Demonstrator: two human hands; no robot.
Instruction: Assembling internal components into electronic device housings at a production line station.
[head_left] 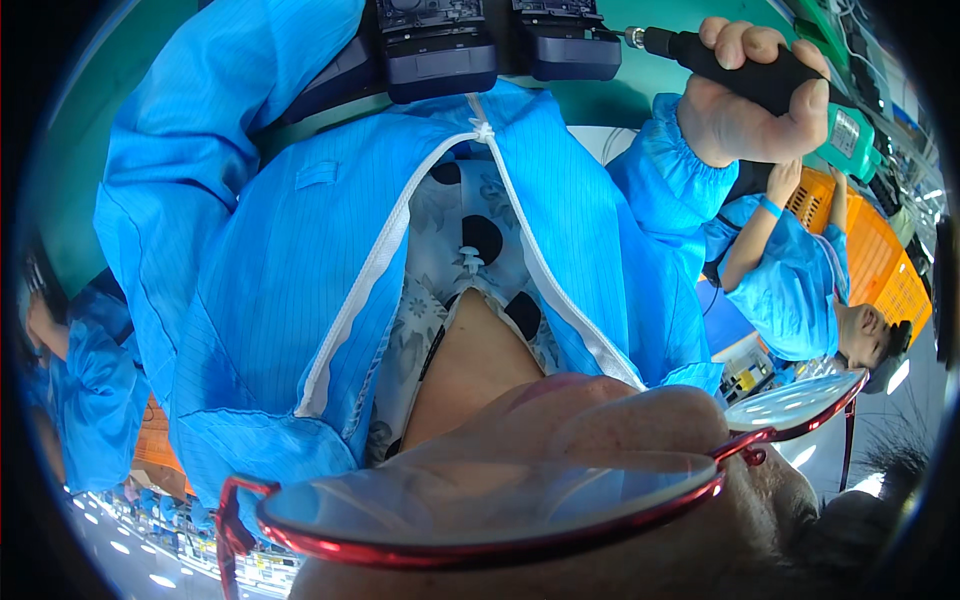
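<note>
My right hand (765, 115), at the upper right, is closed around an electric screwdriver (690, 52) with a black grip. Its metal nose points left and ends beside the rightmost of the dark plastic housings. This housing (570, 55) stands at the top edge, with a second housing (440, 70) to its left, open on top with parts inside. Farther left, a third dark piece (335, 80) is partly covered by my left sleeve (190, 130). That arm reaches up past the top edge, so my left hand is out of sight.
A green work surface (630, 105) lies under the housings. Behind my right hand is a teal device (850, 140) with a label. Co-workers in blue smocks sit at the right (780, 280) and left (95, 390). Orange crates (880, 250) stand by the right one.
</note>
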